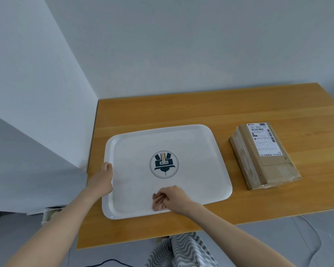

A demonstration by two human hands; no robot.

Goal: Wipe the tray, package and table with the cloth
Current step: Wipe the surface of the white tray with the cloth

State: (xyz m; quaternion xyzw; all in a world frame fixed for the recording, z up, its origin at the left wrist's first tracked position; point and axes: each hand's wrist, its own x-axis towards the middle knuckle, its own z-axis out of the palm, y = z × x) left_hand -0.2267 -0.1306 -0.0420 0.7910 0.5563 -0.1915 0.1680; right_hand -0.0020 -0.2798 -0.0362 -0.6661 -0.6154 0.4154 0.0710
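Note:
A white tray [197,151] with a dark round logo lies on the wooden table [181,110], near its left front. My left hand [102,179] grips the tray's left rim. My right hand [175,198] holds a small crumpled brownish cloth [158,202] bunched in its fingers and presses it on the tray's near edge, just below the logo. A brown cardboard package [262,157] with a white shipping label lies flat on the table to the right of the tray, apart from it.
White walls meet at the table's back left corner. The table's front edge runs close to me, with a grey striped fabric [181,251] below it. Cables lie on the floor at the right and bottom.

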